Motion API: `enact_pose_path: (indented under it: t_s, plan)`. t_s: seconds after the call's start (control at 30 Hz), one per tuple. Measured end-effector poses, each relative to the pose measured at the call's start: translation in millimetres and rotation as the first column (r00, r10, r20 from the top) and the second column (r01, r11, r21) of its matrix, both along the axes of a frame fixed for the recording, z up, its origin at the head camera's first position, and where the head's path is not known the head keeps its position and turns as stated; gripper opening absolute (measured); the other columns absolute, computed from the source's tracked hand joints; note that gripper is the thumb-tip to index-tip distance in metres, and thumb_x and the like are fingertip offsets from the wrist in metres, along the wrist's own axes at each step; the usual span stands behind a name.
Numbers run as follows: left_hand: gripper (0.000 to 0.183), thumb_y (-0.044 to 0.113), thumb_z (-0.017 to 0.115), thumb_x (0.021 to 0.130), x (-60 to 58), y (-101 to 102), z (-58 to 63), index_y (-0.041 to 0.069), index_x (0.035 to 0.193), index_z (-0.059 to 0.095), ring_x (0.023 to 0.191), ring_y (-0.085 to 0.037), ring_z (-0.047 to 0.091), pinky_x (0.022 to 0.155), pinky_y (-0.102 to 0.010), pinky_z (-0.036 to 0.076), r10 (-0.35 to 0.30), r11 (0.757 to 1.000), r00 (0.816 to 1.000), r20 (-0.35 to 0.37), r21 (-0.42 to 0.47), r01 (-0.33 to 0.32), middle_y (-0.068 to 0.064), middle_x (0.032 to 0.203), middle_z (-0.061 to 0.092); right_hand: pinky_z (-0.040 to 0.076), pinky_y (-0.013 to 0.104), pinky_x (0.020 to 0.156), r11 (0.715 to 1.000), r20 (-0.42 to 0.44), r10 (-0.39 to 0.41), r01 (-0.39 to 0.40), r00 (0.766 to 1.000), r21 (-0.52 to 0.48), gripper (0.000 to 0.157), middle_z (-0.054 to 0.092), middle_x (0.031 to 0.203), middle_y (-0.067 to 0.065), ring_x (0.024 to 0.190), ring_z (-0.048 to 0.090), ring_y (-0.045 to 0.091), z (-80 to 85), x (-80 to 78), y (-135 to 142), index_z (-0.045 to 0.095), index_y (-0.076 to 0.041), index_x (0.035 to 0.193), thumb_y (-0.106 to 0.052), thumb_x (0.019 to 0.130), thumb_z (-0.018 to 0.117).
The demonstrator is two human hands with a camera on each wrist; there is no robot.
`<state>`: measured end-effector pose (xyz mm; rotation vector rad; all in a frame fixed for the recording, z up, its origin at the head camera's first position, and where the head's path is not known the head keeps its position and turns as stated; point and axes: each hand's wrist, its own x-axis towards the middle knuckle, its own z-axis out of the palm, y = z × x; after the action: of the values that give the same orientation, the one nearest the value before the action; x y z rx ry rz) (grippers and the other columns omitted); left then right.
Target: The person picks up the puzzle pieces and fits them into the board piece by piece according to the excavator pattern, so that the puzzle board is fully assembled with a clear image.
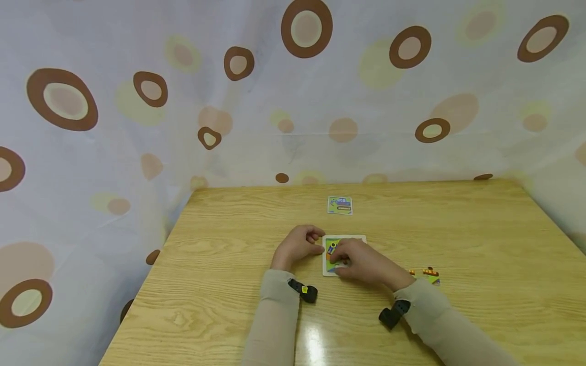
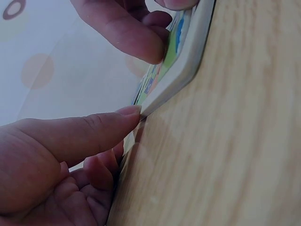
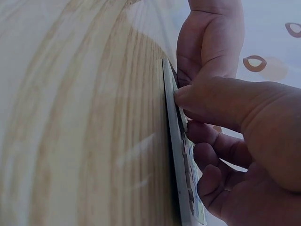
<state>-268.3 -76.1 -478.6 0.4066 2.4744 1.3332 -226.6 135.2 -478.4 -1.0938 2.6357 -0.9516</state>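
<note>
A shallow puzzle tray [image 1: 344, 237] with a white rim and a colourful picture lies flat on the table. At its left edge, my left hand [image 1: 298, 245] touches the rim with an outstretched thumb; its other fingers bend loosely beside the tray. My right hand [image 1: 363, 262] is over the tray's right part, thumb and forefinger bent together low against the picture. They pinch what looks like a puzzle piece [image 3: 181, 115], mostly hidden by the fingers. In the left wrist view, the tray's pale corner [image 2: 186, 75] shows between the two hands.
A small picture card [image 1: 340, 205] showing a blue digger-like vehicle lies behind the tray. Loose puzzle pieces [image 1: 430, 274] in green and orange are right of the right forearm, partly hidden by it. The wooden table [image 1: 220, 254] meets a spotted curtain [image 1: 256, 101] at the back.
</note>
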Motion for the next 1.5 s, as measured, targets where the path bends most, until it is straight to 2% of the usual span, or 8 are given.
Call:
enact_pose_path:
  t_s: [0.23, 0.47, 0.8, 1.07, 1.3, 1.5]
  plan:
    - [0.033, 0.006, 0.076, 0.087, 0.4, 1, 1.4, 0.008, 0.119, 0.069, 0.082, -0.013, 0.048, 0.076, -0.027, 0.041, 0.001, 1.0, 1.0, 0.0, -0.005, -0.001, -0.005, 0.098, 0.059, 0.049, 0.029, 0.073, 1.0, 0.029, 0.006, -0.005, 1.0, -0.015, 0.015, 0.063, 0.097, 0.0, 0.084, 0.058, 0.013, 0.2, -0.4, 3, 0.076, -0.006, 0.102, -0.007, 0.088, 0.073]
    - [0.033, 0.006, 0.077, 0.086, -0.8, 1, -1.2, 0.008, 0.118, 0.069, 0.082, -0.014, 0.048, 0.076, -0.028, 0.041, 0.005, 1.0, 1.0, -0.003, 0.003, -0.005, -0.004, 0.097, 0.058, 0.051, 0.032, 0.075, 0.999, 0.022, 0.034, -0.033, 0.999, -0.028, 0.018, 0.064, 0.099, 0.0, 0.088, 0.06, 0.014, 1.8, -0.1, 7, 0.076, -0.006, 0.105, -0.002, 0.088, 0.07]
    - [0.034, 0.004, 0.077, 0.086, 1.3, 1, 1.8, 0.006, 0.119, 0.069, 0.082, -0.014, 0.047, 0.074, -0.027, 0.04, 0.014, 1.0, 1.0, 0.004, 0.018, -0.014, -0.008, 0.098, 0.058, 0.048, 0.036, 0.077, 0.998, 0.018, -0.053, 0.054, 0.998, -0.041, 0.019, 0.064, 0.099, -0.002, 0.089, 0.058, 0.017, 9.2, 6.5, 22, 0.075, -0.009, 0.106, -0.006, 0.087, 0.071]
    - [0.034, 0.004, 0.077, 0.085, 0.7, 1, 0.2, 0.006, 0.118, 0.069, 0.082, -0.015, 0.046, 0.074, -0.027, 0.04, 0.016, 1.0, 1.0, 0.007, 0.017, -0.016, -0.006, 0.097, 0.057, 0.045, 0.028, 0.067, 0.994, 0.036, -0.105, 0.107, 0.994, -0.036, 0.023, 0.064, 0.096, -0.002, 0.079, 0.054, 0.016, 14.5, 13.7, 42, 0.074, -0.009, 0.112, -0.009, 0.089, 0.072]
    - [0.033, 0.003, 0.077, 0.085, 1.8, 2, 1.5, 0.005, 0.117, 0.069, 0.082, -0.015, 0.046, 0.074, -0.027, 0.04, 0.023, 0.999, 1.0, 0.01, 0.023, -0.024, -0.008, 0.097, 0.057, 0.049, 0.036, 0.078, 0.988, 0.005, -0.15, 0.15, 0.989, -0.024, 0.02, 0.062, 0.097, -0.003, 0.09, 0.056, 0.017, 21.8, 22.4, 62, 0.073, -0.008, 0.111, -0.01, 0.092, 0.07]
    - [0.033, 0.004, 0.077, 0.085, 2.2, 2, 1.0, 0.006, 0.117, 0.069, 0.083, -0.015, 0.047, 0.075, -0.027, 0.04, 0.032, 0.999, 0.999, 0.02, 0.024, -0.032, -0.007, 0.097, 0.057, 0.049, 0.037, 0.077, 0.988, -0.024, -0.154, 0.154, 0.988, -0.014, 0.021, 0.061, 0.096, -0.006, 0.09, 0.056, 0.014, 23.7, 26.8, 80, 0.072, -0.007, 0.113, -0.01, 0.092, 0.07]
